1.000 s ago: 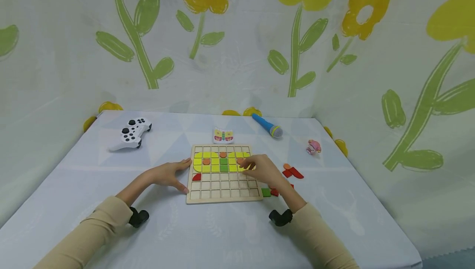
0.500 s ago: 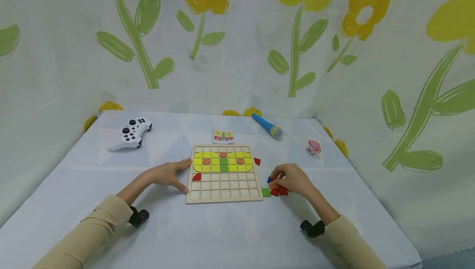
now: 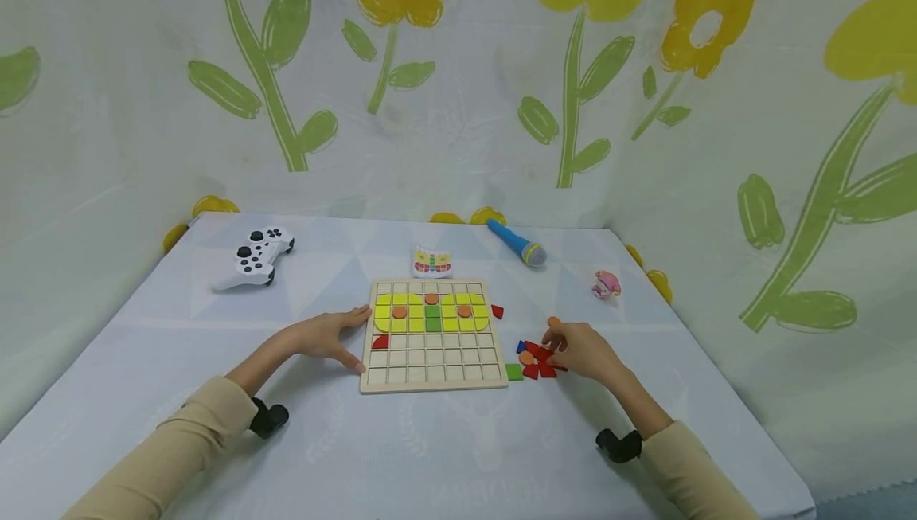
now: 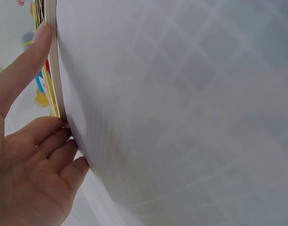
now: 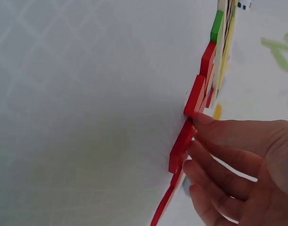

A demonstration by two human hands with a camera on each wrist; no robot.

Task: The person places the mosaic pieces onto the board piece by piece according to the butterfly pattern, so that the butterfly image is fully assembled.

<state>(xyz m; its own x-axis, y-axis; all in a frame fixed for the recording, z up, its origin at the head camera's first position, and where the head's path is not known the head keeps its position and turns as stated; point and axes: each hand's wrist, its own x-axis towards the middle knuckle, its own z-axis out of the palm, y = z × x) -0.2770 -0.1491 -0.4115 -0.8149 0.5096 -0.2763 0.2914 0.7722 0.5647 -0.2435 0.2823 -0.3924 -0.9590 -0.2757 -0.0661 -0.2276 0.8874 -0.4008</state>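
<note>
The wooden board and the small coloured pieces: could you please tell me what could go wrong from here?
The right hand is at the crowded red pieces, so its fingers may knock neighbouring ones aside.
The left hand touches the left edge of the wooden board; a push there could slide it into the green piece by its right edge.

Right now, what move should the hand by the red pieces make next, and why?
Perhaps the right hand should bring a loose red piece to the wooden board: its fingers are at it, and the picture card shows lots of red, while the board holds only one red wedge.
</note>
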